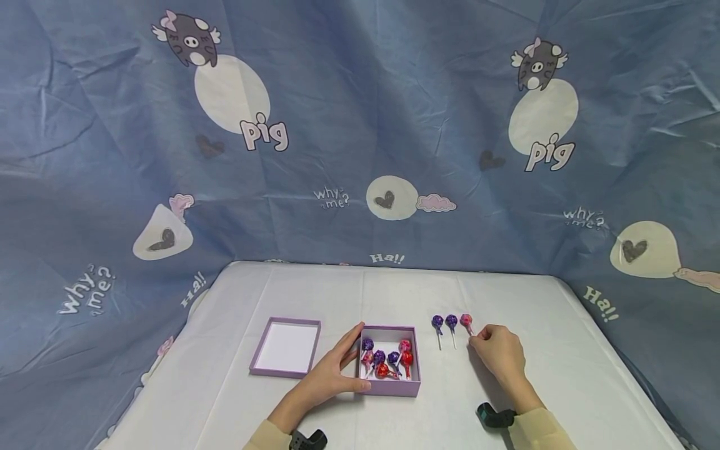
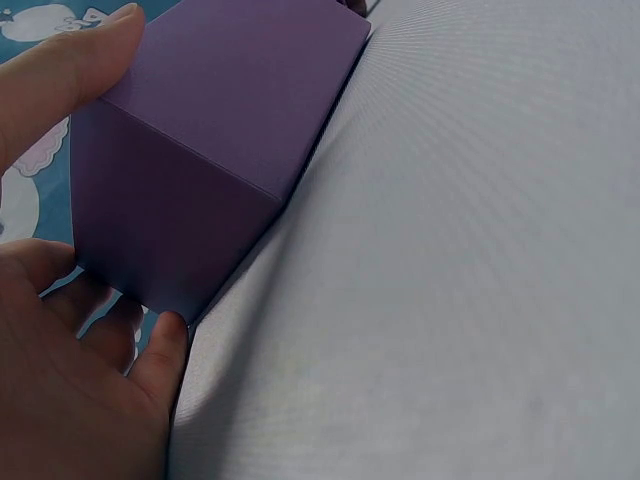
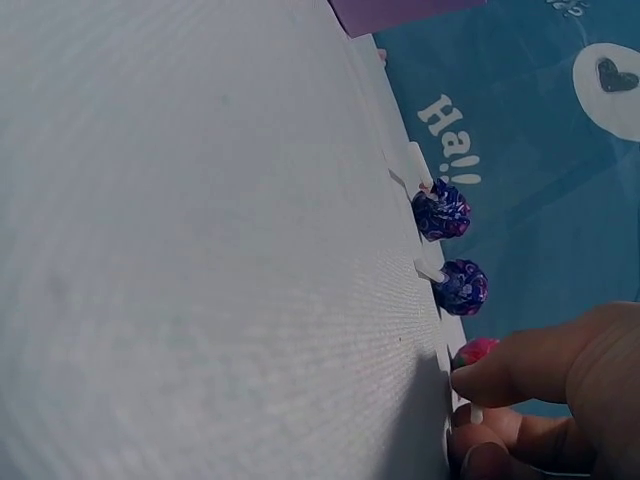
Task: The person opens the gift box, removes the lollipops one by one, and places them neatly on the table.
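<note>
A purple box (image 1: 388,389) without its lid holds several wrapped lollipops (image 1: 379,357) in purple, pink and red. My left hand (image 1: 333,370) holds the box at its left side, the thumb on the front wall and a finger reaching the far left corner. To the right of the box, two purple lollipops (image 1: 452,321) and a pink lollipop (image 1: 466,320) lie in a row, sticks toward me. The thumb and fingers of my right hand (image 1: 500,354) pinch the pink one's stick; in the right wrist view they partly cover its pink head (image 3: 476,351).
Left of the box lies the purple-rimmed lid (image 1: 285,347), its white inside facing up. A white cloth covers the table (image 1: 568,369). Behind the table hangs a blue printed curtain (image 1: 315,237).
</note>
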Motion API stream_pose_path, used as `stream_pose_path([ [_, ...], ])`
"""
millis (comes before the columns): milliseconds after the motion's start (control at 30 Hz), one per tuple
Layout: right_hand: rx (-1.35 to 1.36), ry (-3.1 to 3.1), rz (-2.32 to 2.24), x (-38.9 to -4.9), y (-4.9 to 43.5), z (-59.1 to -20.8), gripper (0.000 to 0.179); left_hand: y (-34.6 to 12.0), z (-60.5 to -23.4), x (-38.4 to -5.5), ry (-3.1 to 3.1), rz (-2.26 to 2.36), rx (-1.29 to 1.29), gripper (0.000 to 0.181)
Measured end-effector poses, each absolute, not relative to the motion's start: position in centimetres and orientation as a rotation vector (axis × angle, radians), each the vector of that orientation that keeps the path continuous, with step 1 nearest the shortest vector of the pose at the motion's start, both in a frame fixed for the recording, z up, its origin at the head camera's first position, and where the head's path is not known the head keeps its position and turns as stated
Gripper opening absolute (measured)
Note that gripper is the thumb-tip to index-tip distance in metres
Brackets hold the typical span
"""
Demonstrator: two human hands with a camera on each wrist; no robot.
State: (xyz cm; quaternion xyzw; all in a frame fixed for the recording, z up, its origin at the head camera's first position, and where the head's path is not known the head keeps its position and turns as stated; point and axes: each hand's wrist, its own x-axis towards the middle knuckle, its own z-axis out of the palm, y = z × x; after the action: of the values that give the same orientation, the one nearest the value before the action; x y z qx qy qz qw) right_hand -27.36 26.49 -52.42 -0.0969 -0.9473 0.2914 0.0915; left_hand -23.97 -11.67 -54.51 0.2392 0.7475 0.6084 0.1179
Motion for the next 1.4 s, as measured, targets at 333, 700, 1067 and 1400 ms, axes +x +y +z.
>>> stream_pose_path([
  [333,-0.231,-2.813,0.869,-27.4,26.6,-52.1,0.023,-11.7,-54.3,-23.9,2.184,1.786,0.707,0.111],
  [700,-0.21,-2.847,1.016,-27.3,27.7,-51.4,0.024,-11.7,-54.4,-24.0,2.166,1.795,0.719,0.111],
  [1067,-0.161,-2.732,1.13,-27.6,28.3,-50.7,0.034,-11.7,-54.5,-23.6,2.182,1.778,0.68,0.11],
  [1400,-0.118,-2.646,1.122,-27.9,27.7,-50.1,0.03,-11.6,-54.4,-23.8,2.186,1.786,0.697,0.11],
])
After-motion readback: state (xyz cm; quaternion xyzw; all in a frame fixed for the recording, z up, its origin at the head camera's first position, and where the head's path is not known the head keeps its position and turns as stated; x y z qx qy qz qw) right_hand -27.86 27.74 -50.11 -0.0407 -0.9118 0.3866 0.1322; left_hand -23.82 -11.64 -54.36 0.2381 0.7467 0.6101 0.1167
